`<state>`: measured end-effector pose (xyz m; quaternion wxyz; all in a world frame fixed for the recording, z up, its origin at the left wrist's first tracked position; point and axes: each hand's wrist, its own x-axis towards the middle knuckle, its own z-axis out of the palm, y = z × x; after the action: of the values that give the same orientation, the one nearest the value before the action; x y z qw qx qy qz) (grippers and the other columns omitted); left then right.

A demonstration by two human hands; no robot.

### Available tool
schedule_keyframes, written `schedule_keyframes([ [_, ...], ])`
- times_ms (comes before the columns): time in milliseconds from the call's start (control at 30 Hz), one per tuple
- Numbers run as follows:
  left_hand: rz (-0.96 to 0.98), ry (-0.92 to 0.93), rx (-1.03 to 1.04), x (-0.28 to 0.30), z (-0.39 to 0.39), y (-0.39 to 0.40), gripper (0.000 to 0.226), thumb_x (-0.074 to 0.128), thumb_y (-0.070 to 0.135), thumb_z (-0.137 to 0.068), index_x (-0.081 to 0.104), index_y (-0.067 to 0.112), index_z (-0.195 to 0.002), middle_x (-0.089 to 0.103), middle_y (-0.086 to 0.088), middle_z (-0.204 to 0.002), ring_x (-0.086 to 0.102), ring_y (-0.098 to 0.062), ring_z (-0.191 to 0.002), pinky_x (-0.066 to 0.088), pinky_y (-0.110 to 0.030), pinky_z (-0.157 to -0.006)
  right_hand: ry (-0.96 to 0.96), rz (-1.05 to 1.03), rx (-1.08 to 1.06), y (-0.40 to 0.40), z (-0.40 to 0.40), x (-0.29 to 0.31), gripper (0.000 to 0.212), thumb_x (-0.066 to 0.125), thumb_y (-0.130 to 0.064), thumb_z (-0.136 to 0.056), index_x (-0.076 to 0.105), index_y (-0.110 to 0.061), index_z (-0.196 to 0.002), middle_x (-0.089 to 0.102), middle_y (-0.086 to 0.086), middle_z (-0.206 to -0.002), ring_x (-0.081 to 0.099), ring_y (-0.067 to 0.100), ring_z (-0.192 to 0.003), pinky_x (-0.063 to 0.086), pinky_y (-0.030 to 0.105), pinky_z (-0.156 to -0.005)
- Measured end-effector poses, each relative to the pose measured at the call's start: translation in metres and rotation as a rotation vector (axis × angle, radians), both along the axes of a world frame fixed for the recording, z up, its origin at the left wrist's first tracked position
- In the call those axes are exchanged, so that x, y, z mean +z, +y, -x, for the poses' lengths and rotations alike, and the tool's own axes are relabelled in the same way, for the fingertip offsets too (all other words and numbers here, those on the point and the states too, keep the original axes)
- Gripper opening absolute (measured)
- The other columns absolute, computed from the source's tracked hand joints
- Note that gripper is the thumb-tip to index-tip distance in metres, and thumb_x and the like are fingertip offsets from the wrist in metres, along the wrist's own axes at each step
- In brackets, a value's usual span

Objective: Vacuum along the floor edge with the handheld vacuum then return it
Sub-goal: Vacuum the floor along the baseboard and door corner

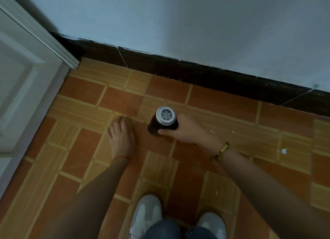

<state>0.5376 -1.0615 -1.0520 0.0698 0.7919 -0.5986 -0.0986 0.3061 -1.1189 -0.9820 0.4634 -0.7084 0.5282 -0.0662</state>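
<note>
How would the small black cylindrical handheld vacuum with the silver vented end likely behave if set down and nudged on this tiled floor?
The black cylindrical handheld vacuum looks rigid, not floppy. Its round body would probably roll if laid sideways on the smooth tiled floor. It seems fairly light, since the right hand alone holds it; the left hand is apart from it.

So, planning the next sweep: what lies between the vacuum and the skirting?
Only bare tile floor between vacuum and skirting, per the head view.

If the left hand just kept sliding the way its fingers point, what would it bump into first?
Likely the dark baseboard under the wall. The left hand points up across bare floor tiles; nothing visible lies between, though depth is uncertain.
</note>
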Motion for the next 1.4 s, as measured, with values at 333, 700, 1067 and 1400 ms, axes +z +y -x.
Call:
schedule_keyframes([
  [333, 0.083, -0.012, 0.089, -0.019, -0.031, 0.02, 0.047, 0.035, 0.025, -0.097, 0.043, 0.01, -0.142, 0.042, -0.017, -0.145, 0.037, -0.038, -0.136, 0.019, -0.059, -0.118, -0.057, 0.029, -0.123, 0.001, -0.033, -0.006, 0.068, 0.067, -0.062, -0.076, 0.048, -0.032, -0.135, 0.064, -0.008, -0.122, 0.059, 0.013, -0.111, 0.052, 0.031, -0.089],
  [700, 0.155, 0.041, 0.091, -0.028, -0.036, 0.02, 0.046, 0.039, 0.024, -0.095, 0.044, 0.015, -0.14, 0.041, -0.011, -0.146, 0.031, -0.033, -0.14, 0.011, -0.055, -0.121, -0.045, -0.021, -0.168, -0.012, -0.034, -0.003, 0.065, 0.065, -0.06, -0.079, 0.05, -0.03, -0.134, 0.064, -0.009, -0.115, 0.06, 0.009, -0.099, 0.048, 0.024, -0.08],
  [1067, 0.135, 0.019, 0.083, -0.033, -0.038, 0.02, 0.047, 0.039, 0.025, -0.095, 0.043, 0.015, -0.141, 0.04, -0.011, -0.146, 0.03, -0.033, -0.14, 0.013, -0.056, -0.12, -0.01, 0.219, -0.425, -0.012, -0.023, 0.001, 0.066, 0.07, -0.05, -0.081, 0.049, -0.019, -0.135, 0.066, -0.005, -0.119, 0.06, 0.01, -0.106, 0.036, 0.006, -0.07],
  [1400, 0.127, 0.027, 0.094, -0.03, -0.034, 0.021, 0.045, 0.044, 0.021, -0.095, 0.043, 0.016, -0.14, 0.039, -0.012, -0.147, 0.029, -0.035, -0.14, 0.013, -0.057, -0.119, 0.004, 0.104, -0.427, 0.01, 0.014, 0.009, 0.061, 0.069, -0.05, -0.082, 0.049, -0.025, -0.134, 0.059, -0.015, -0.11, 0.055, 0.003, -0.099, 0.036, 0.009, -0.07],
])
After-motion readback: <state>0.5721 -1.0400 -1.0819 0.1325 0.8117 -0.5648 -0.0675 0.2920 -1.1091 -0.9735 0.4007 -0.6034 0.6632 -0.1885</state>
